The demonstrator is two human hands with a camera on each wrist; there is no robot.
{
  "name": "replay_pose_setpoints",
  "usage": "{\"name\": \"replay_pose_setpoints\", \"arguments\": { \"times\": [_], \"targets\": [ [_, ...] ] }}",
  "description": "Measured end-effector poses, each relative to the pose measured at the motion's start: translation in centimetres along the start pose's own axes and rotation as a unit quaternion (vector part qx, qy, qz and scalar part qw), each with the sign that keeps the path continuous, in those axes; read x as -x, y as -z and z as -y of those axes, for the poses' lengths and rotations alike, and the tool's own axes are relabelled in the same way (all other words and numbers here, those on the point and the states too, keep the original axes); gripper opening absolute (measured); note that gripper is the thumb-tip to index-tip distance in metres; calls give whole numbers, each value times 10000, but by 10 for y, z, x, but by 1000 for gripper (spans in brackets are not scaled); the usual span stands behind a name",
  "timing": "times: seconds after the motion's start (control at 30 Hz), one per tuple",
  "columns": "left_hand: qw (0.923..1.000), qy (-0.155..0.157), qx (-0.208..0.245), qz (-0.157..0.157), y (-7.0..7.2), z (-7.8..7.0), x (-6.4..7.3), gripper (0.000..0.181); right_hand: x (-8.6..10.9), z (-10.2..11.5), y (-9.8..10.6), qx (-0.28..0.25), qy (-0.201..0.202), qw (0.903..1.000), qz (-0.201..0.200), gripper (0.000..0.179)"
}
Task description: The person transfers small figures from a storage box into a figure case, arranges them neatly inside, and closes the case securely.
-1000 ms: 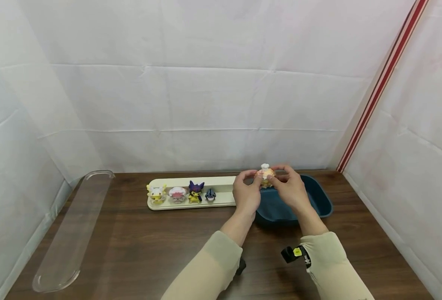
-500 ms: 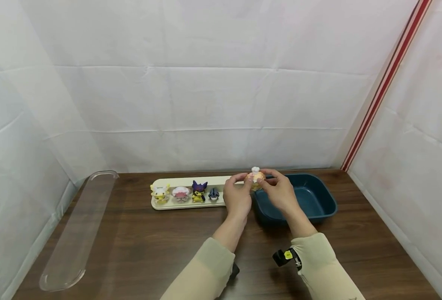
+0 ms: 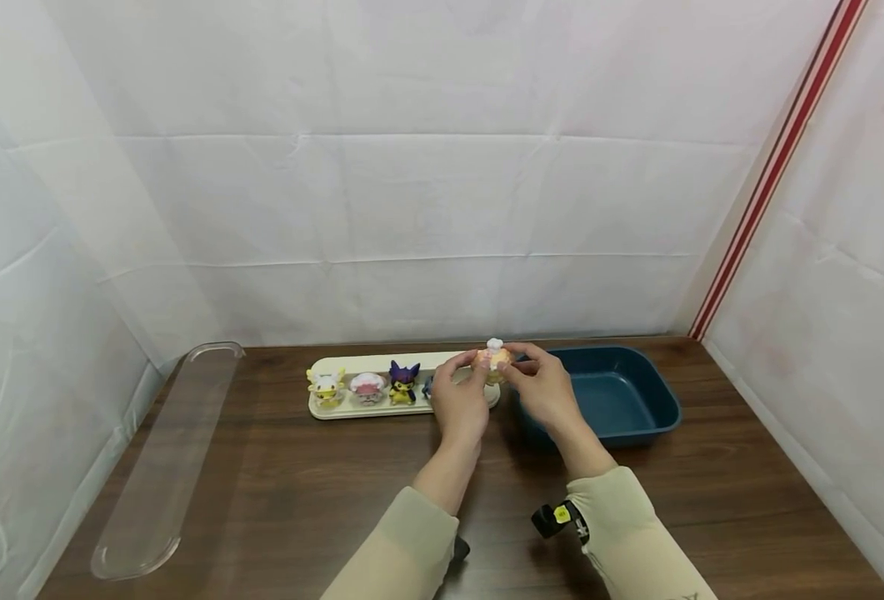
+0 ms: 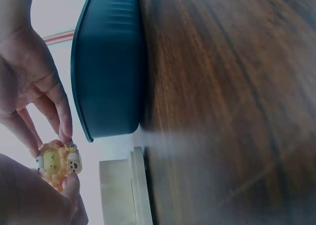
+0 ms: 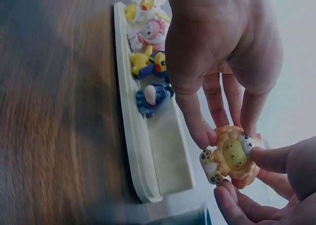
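Observation:
Both hands hold a small figurine [image 3: 494, 360] with an orange fluffy mane, yellow face and white top. My left hand [image 3: 460, 410] pinches it from the left, my right hand [image 3: 547, 393] from the right. It hangs above the right end of a long cream tray [image 5: 170, 158]. Standing in the tray are a yellow-and-white figurine [image 3: 327, 388], a pink-and-white one [image 3: 367, 389], a yellow one in a purple eared hood [image 3: 402, 385] and a small blue one [image 5: 152, 99]. The left hand mostly hides the blue one in the head view.
To the right of the cream tray is a deep dark-blue tub [image 3: 608, 396], its visible inside bare. A long clear plastic cover [image 3: 172, 458] lies at the left of the brown wooden table [image 3: 322, 500]. White sheeting [image 3: 442, 200] hangs behind and along the sides.
Both hands have moved left with the maned figurine, from over the blue tub to above the cream tray's right end. The view has shifted slightly.

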State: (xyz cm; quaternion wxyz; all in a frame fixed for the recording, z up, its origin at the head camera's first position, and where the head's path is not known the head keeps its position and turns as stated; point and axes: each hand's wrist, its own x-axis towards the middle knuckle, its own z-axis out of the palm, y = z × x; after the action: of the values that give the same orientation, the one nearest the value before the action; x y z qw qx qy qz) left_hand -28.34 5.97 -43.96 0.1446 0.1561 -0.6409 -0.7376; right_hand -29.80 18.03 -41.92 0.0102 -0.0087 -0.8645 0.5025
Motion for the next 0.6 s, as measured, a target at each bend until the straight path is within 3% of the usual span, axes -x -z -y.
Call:
{"name": "replay_pose_setpoints", "arguments": {
  "times": [0.6],
  "targets": [
    [9995,-207,-172,-184,20,11,1,30,6,4,-32,-349,-73,9994,-20,38]
  ]
}}
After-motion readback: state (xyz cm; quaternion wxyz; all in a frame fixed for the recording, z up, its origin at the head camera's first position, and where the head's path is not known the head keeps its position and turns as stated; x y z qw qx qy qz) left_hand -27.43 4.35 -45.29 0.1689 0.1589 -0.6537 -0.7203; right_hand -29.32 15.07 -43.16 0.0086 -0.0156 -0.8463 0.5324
